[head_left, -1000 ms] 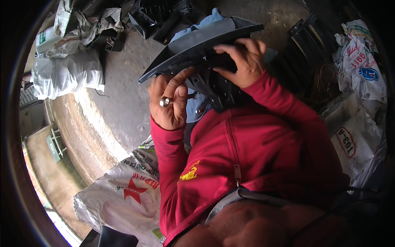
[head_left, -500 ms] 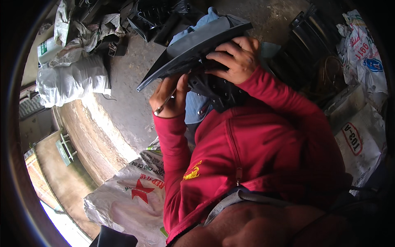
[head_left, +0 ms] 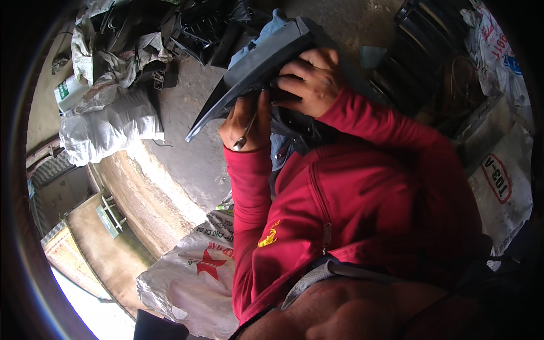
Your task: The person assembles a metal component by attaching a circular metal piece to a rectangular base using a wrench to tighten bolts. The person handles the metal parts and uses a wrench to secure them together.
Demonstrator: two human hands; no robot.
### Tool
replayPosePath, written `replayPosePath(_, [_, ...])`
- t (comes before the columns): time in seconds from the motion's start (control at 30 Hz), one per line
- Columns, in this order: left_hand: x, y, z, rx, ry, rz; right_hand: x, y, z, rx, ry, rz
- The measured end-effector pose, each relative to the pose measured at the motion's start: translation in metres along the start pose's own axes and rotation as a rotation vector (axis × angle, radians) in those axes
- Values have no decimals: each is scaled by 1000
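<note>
Wearing a red jacket (head_left: pixel 362 215), a person fills the near foreground, both sleeves reaching up and away. Just past the cuff, the left hand (head_left: pixel 246 122) has its fingers curled around a thin metal tool (head_left: pixel 245 136), its rounded end poking out below the fist. Slightly farther, the right hand (head_left: pixel 311 79) grips the underside of a dark grey plastic panel (head_left: pixel 255 68), fingers wrapped on its edge. The panel tilts, held above the concrete floor (head_left: pixel 187 147). Beyond lie white sacks (head_left: pixel 107 122) at left and black plastic parts (head_left: pixel 209 28) at the top.
</note>
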State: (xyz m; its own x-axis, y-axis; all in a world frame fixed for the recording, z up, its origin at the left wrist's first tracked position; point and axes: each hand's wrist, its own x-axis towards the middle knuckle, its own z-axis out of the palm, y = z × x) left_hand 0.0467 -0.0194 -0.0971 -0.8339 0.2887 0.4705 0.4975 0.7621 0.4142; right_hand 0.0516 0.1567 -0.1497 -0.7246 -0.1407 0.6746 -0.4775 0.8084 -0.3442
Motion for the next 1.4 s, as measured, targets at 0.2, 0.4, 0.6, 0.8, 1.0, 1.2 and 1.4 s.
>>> replayPosePath(0.2, [6, -13, 5, 18, -62, 48, 0, 4, 6, -2, 62, -4])
replayPosePath(0.4, [-21, -24, -5, -845, 1, -638, -2, 6, 9, 35, 76, -26])
replayPosePath(0.6, [-14, -6, -11, -539, 82, -402, 4, 4, 6, 13, 64, -27])
replayPosePath(0.8, [-4, 7, 3, 57, 77, 5, 4, 2, 3, 41, 64, -33])
replayPosePath(1.0, [11, -8, -1, -17, -214, -82, 2, 4, 4, 4, 38, -23])
replayPosePath(1.2, [-38, -24, -5, -816, 149, -574, -1, 5, 10, 46, 45, -18])
replayPosePath(1.4, [-18, -20, -6, -462, 27, -385, 1, -1, 8, 33, 36, -6])
